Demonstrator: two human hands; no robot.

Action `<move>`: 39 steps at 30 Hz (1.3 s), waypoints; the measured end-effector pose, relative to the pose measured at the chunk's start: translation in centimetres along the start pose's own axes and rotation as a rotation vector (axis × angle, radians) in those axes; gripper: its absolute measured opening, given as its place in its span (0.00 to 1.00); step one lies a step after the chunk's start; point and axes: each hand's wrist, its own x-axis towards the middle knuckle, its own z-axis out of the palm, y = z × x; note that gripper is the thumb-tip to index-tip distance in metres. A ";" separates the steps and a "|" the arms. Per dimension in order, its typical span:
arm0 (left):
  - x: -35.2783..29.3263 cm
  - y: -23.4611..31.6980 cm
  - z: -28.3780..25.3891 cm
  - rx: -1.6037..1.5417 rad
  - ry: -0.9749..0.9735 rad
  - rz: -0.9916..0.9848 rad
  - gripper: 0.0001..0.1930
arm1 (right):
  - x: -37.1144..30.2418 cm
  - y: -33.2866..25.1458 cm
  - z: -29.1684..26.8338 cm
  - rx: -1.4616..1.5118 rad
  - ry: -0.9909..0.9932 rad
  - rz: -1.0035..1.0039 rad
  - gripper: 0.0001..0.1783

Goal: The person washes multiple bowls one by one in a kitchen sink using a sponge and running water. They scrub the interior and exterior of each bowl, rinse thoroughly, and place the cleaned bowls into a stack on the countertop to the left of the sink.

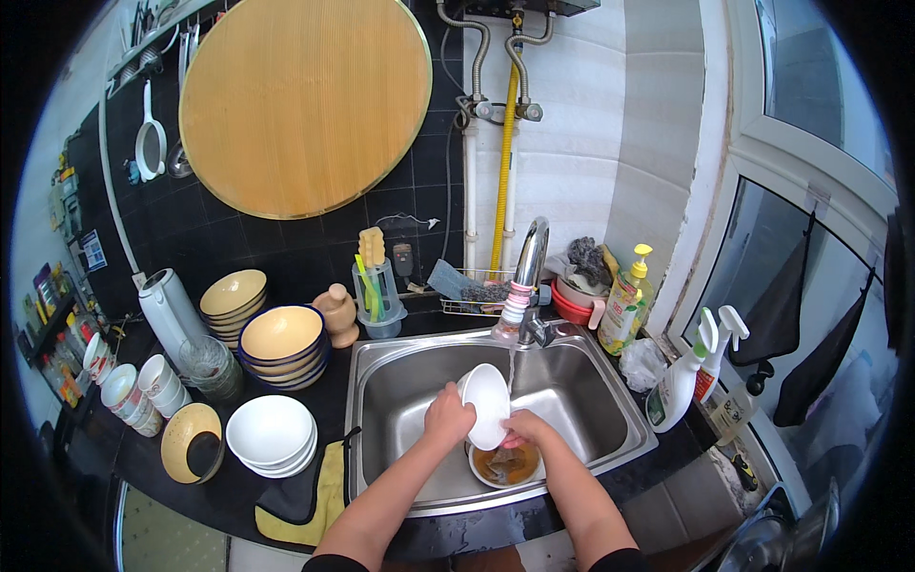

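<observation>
Over the sink (391,381) I hold a white bowl (490,405) tipped on its side, its hollow turned to the right. My left hand (448,416) is closed on its left rim. The fingers of my right hand (523,431) grip its lower right edge. A thin stream of water falls from the tap (534,250) close beside the bowl's right edge. Beneath my hands, a second bowl (474,467) stands in the sink with brownish liquid and something dark in it, partly hidden by my right hand.
Left of the sink stand stacked white bowls (272,431), blue-rimmed bowls (283,336), cups (157,377) and a yellow-and-grey cloth (324,491). On the right are a yellow-pump bottle (626,300) and a white spray bottle (679,381). A wire rack (474,303) sits behind the sink.
</observation>
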 end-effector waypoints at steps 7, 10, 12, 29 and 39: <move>-2.4 -0.5 -5.4 0.227 0.131 0.360 0.27 | -0.8 -0.9 0.3 0.087 -0.159 -0.220 0.12; -3.4 -1.0 -7.8 0.361 0.126 0.422 0.34 | 0.0 -0.5 0.2 0.021 0.027 -0.275 0.12; -3.8 -1.8 -9.0 0.420 0.185 0.491 0.36 | 0.5 0.0 0.2 -0.102 0.149 -0.392 0.12; -6.7 -3.3 -15.6 0.590 0.354 0.594 0.39 | -0.7 0.5 0.1 -0.624 0.592 -0.425 0.10; -7.5 -3.3 -16.2 0.550 0.371 0.590 0.37 | -1.2 0.4 0.1 -0.661 0.570 -0.382 0.10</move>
